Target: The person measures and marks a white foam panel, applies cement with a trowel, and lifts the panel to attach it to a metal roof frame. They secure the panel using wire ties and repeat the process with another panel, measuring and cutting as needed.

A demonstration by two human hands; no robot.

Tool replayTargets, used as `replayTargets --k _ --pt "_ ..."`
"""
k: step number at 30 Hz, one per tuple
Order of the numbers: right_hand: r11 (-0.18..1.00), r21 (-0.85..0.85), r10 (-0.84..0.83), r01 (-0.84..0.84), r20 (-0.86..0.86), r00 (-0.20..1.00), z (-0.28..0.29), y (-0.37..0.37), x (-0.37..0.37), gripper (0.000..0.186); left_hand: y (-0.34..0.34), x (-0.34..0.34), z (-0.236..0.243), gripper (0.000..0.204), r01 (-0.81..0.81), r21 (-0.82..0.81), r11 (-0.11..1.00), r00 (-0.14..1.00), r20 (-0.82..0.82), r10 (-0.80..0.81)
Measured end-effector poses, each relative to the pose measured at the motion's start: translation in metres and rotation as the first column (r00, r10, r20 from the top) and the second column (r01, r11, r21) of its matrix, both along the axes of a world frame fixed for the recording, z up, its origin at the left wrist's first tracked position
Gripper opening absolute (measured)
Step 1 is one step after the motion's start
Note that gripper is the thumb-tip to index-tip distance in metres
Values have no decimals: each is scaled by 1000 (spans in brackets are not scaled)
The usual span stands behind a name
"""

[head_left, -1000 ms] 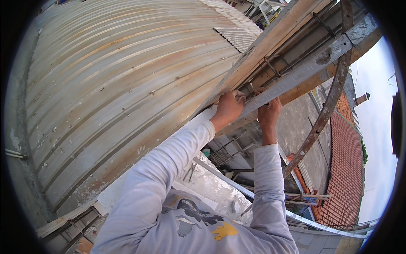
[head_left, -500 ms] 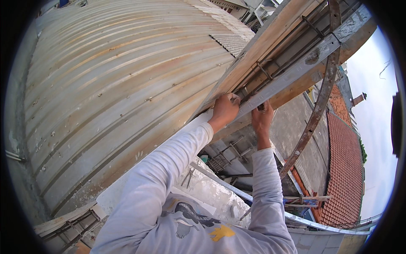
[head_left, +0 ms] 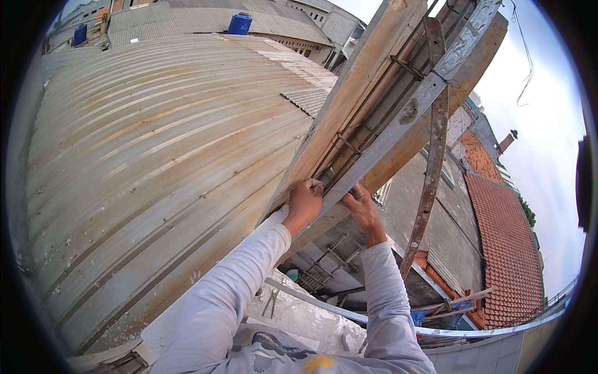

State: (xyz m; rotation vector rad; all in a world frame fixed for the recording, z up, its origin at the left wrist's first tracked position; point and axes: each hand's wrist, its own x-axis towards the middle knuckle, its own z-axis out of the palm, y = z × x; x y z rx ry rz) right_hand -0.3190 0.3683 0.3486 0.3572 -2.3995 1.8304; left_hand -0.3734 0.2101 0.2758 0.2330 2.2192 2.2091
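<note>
A long wooden form slants up to the right, with a pale inner plank [head_left: 355, 78], an outer board [head_left: 476, 65] and steel reinforcing bars [head_left: 349, 144] between them. Along its outer side runs a grey metal bar [head_left: 389, 136]. My left hand [head_left: 305, 204] is closed, its fingertips tucked into the trough beside the bar. On the bar's other side, my right hand [head_left: 362, 210] has its fingers bent in against it. Whatever either hand pinches is hidden. A rusty, curved metal strip [head_left: 430, 177] with holes crosses the form above my right hand.
A corrugated roof [head_left: 143, 168] spreads out on the left. Below my arms, a tool like pincers [head_left: 270, 304] lies on a whitish ledge [head_left: 305, 318]. A red tiled roof [head_left: 504, 243] is at the right, and a deep drop with wooden framing [head_left: 330, 258] opens beneath the form.
The view has tilted up, showing more rooftops and a blue tank at the back. Both hands appear lower and further left, still at the metal bar; the right hand's fingers have shifted around its edge.
</note>
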Motion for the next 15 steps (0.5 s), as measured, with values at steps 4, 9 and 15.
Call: replayTargets --k 4,9,15 --pt "997 69 4 -15 156 988 -1 10 2 25 5 0 -4 23 14 35 999 1000 -24 -13" --pt "998 27 57 -55 -59 997 -13 25 2 14 -5 6 -4 23 -57 32 998 996 -62 59" --pt "839 -539 -92 71 -12 996 -37 5 22 13 6 3 -23 21 -113 117 987 993 35 110"
